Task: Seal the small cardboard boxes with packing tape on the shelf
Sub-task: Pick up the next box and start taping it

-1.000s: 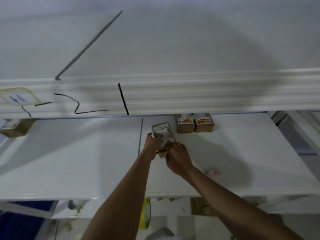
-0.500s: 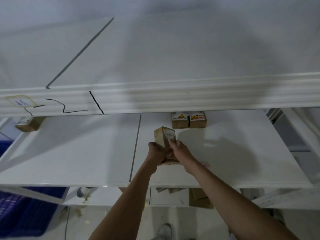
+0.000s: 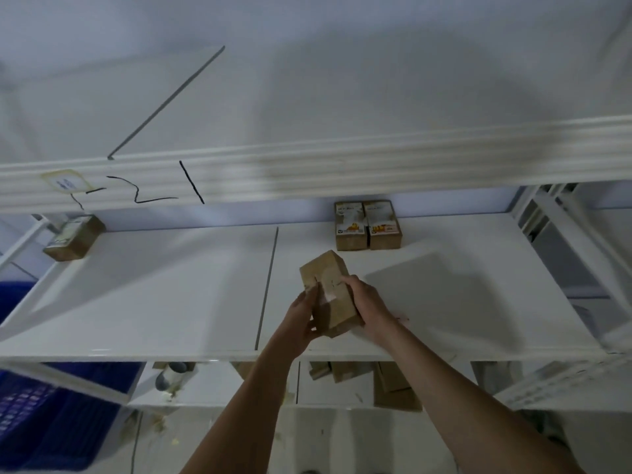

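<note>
A small brown cardboard box [image 3: 329, 282] is held tilted above the white shelf [image 3: 171, 295], its plain flap side facing me. My left hand [image 3: 302, 319] grips its left side and lower end. My right hand [image 3: 367, 304] holds its right side, fingers curled over the edge. Two more small boxes with printed labels [image 3: 367, 225] stand side by side at the back of the shelf. Another brown box [image 3: 73, 237] lies at the far left back corner. No tape roll shows clearly; a pinkish thing behind my right wrist is mostly hidden.
An upper shelf beam [image 3: 307, 172] with black marker scribbles and a label overhangs the work area. A blue plastic crate [image 3: 41, 415] sits low on the left. Several cardboard pieces [image 3: 393, 384] lie on the lower shelf. White rack posts [image 3: 564, 241] stand at right.
Both hands have lifted the box off the shelf and turned it over, so its labelled face went out of sight and the plain flap side now shows. The view has also shifted.
</note>
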`<state>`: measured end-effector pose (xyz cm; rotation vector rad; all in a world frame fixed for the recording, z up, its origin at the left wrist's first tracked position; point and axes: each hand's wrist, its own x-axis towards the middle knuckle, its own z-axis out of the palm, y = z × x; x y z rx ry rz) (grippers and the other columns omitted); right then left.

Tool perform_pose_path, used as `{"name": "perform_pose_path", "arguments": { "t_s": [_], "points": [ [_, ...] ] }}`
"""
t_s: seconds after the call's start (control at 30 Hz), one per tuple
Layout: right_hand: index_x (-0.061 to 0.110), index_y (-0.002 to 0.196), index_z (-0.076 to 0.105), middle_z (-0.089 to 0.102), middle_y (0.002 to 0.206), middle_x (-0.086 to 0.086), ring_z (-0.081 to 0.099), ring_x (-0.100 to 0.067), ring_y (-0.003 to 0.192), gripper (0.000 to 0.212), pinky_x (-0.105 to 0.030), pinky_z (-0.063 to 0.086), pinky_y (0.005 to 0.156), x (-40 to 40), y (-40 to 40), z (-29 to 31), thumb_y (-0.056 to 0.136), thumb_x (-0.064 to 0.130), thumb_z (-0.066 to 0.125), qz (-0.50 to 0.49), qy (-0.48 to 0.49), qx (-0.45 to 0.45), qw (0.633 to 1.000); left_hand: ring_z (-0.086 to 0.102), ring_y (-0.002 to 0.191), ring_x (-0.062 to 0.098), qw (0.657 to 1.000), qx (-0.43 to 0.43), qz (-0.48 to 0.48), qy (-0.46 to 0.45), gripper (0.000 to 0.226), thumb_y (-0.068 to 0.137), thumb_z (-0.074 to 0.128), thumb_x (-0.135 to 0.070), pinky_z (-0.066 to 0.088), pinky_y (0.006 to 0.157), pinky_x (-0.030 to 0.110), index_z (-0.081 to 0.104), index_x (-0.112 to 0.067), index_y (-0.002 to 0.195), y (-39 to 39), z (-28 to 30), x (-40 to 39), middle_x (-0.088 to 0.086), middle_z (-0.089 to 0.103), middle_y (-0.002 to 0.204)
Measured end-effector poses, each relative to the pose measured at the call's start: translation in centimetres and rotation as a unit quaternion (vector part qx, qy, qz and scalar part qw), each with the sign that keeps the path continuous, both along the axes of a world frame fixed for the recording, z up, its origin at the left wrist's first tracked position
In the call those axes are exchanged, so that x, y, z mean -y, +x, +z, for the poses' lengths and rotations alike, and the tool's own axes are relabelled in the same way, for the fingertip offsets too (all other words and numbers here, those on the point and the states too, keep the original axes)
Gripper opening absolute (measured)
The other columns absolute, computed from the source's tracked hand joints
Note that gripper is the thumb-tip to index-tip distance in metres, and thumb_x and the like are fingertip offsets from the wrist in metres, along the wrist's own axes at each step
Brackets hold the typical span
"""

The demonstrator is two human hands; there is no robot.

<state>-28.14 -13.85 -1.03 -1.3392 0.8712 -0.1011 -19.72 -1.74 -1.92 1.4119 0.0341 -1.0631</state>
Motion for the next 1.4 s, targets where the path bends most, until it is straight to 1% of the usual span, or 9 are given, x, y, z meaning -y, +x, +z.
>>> {"name": "perform_pose_path", "arguments": {
  "t_s": [0.23, 0.33, 0.67, 0.83, 0.97, 1.07, 1.17, 1.27, 1.4],
  "points": [
    [0.029, 0.126, 0.056, 0.067, 0.116, 0.000, 0.066, -0.023, 0.104, 0.060, -0.043, 0.059, 0.085, -1.6, 0.4, 0.2, 0.084, 0.072, 0.055, 0.022, -0.022, -0.012, 0.999, 0.067, 0.106, 0.030, 0.999, 0.047, 0.006, -0.023, 0.046, 0.098, 0.060, -0.037, 0.060, 0.078, 0.043, 0.049, -0.016, 0.137, 1.3, 0.5, -0.1, 0.013, 0.066, 0.120],
    [0.024, 0.132, 0.055, 0.066, 0.119, 0.000, 0.065, -0.021, 0.106, 0.053, -0.042, 0.057, 0.091, -2.2, 0.6, 0.3, 0.091, 0.058, 0.061, -0.009, -0.039, 0.002, 0.999, 0.068, 0.104, 0.030, 0.998, 0.056, 0.003, -0.041, 0.053, 0.094, 0.066, -0.033, 0.061, 0.071, 0.039, 0.044, -0.019, 0.140, 1.5, 1.1, -0.3, 0.014, 0.065, 0.121],
    [0.022, 0.131, 0.052, 0.062, 0.120, -0.001, 0.061, -0.021, 0.105, 0.054, -0.036, 0.054, 0.081, -3.0, 0.4, 0.8, 0.098, 0.064, 0.041, -0.063, -0.005, -0.019, 0.998, 0.062, 0.118, 0.026, 0.996, 0.057, -0.062, -0.013, 0.058, 0.094, 0.054, -0.057, 0.053, 0.099, 0.047, 0.048, -0.025, 0.143, 1.3, 0.5, -0.4, 0.007, 0.063, 0.131],
    [0.024, 0.136, 0.035, 0.053, 0.128, -0.005, 0.058, -0.026, 0.112, 0.055, -0.045, 0.052, 0.094, -3.0, 0.5, 0.5, 0.095, 0.052, 0.056, -0.088, -0.117, -0.051, 0.988, 0.056, 0.118, 0.022, 0.976, 0.211, -0.013, 0.052, 0.058, 0.097, 0.060, -0.038, 0.053, 0.089, 0.033, 0.039, -0.028, 0.151, 0.5, 0.5, 0.4, 0.006, 0.048, 0.142],
    [0.024, 0.116, 0.059, 0.070, 0.112, -0.004, 0.070, -0.023, 0.096, 0.032, -0.047, 0.060, 0.085, -3.5, 1.3, 1.1, 0.099, 0.047, 0.043, -0.075, -0.128, -0.016, 0.989, 0.066, 0.095, 0.012, 0.986, 0.166, -0.028, 0.000, 0.047, 0.092, 0.062, -0.052, 0.054, 0.070, 0.025, 0.048, -0.026, 0.128, 0.0, 2.5, 1.0, 0.000, 0.065, 0.116],
    [0.019, 0.096, 0.071, 0.074, 0.103, -0.004, 0.073, -0.021, 0.084, 0.027, -0.036, 0.061, 0.070, -3.0, 0.9, 1.8, 0.101, 0.031, 0.047, -0.121, -0.190, 0.001, 0.974, 0.068, 0.093, 0.014, 0.987, 0.159, -0.014, -0.022, 0.046, 0.086, 0.076, -0.032, 0.057, 0.064, 0.023, 0.050, -0.022, 0.123, 1.4, 2.4, 0.0, 0.000, 0.066, 0.109],
    [0.023, 0.119, 0.060, 0.064, 0.120, 0.000, 0.065, -0.015, 0.095, 0.029, -0.022, 0.049, 0.059, -1.8, 0.3, 1.6, 0.098, 0.042, 0.057, -0.095, -0.190, -0.015, 0.977, 0.072, 0.097, 0.029, 0.995, 0.075, -0.002, -0.064, 0.041, 0.094, 0.067, -0.015, 0.061, 0.075, 0.039, 0.055, -0.021, 0.133, 2.7, 1.8, -1.2, 0.010, 0.072, 0.112],
    [0.023, 0.129, 0.054, 0.067, 0.116, 0.000, 0.071, -0.018, 0.093, 0.054, -0.032, 0.060, 0.067, -2.2, 0.7, 1.7, 0.091, 0.061, 0.057, -0.048, -0.068, -0.020, 0.996, 0.071, 0.102, 0.030, 0.993, 0.047, -0.029, -0.107, 0.031, 0.101, 0.055, -0.021, 0.058, 0.081, 0.043, 0.059, -0.027, 0.131, 2.5, 1.8, -1.7, 0.008, 0.074, 0.113],
    [0.021, 0.127, 0.058, 0.072, 0.110, -0.002, 0.074, -0.017, 0.089, 0.051, -0.034, 0.063, 0.071, -3.0, 1.1, 0.7, 0.090, 0.057, 0.062, -0.088, -0.044, 0.012, 0.995, 0.070, 0.106, 0.029, 0.988, 0.091, -0.047, -0.115, 0.036, 0.099, 0.059, -0.029, 0.059, 0.086, 0.044, 0.055, -0.022, 0.134, 1.6, 1.6, -1.2, 0.009, 0.071, 0.120]
  ]
}}
